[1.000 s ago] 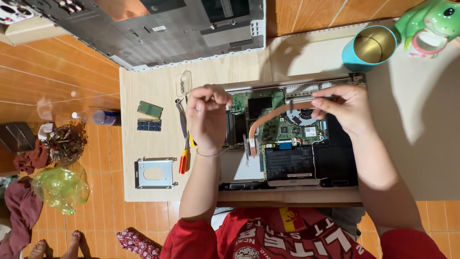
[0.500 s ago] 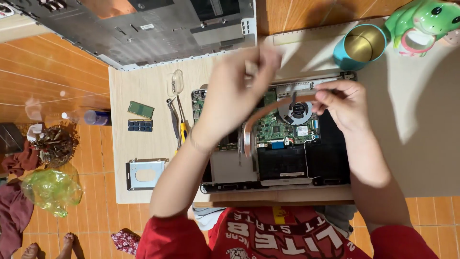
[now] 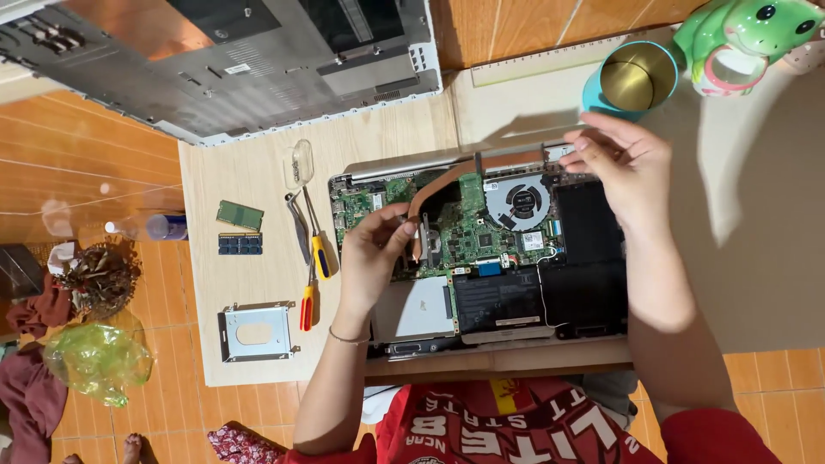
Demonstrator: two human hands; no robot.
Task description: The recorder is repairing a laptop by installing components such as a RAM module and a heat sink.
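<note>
An opened laptop (image 3: 584,301) lies on a wooden board, its green mainboard (image 3: 468,228), round fan (image 3: 518,202) and black battery (image 3: 500,302) exposed. A copper heat pipe (image 3: 447,176) curves across the mainboard. My left hand (image 3: 371,253) pinches the pipe's lower left end. My right hand (image 3: 623,167) grips the pipe's far right end at the laptop's top edge.
Two screwdrivers (image 3: 311,258) and tweezers lie left of the laptop, with two memory sticks (image 3: 239,215), a metal drive bracket (image 3: 255,332) and a clear plastic pick. The grey laptop bottom cover (image 3: 232,60) rests at the top. A teal cup (image 3: 632,79) and green frog figure (image 3: 748,39) stand at the upper right.
My left hand went up toward the top edge, then came back down onto the pipe's left end. My right hand stayed on the pipe's right end. The view shifted slightly.
</note>
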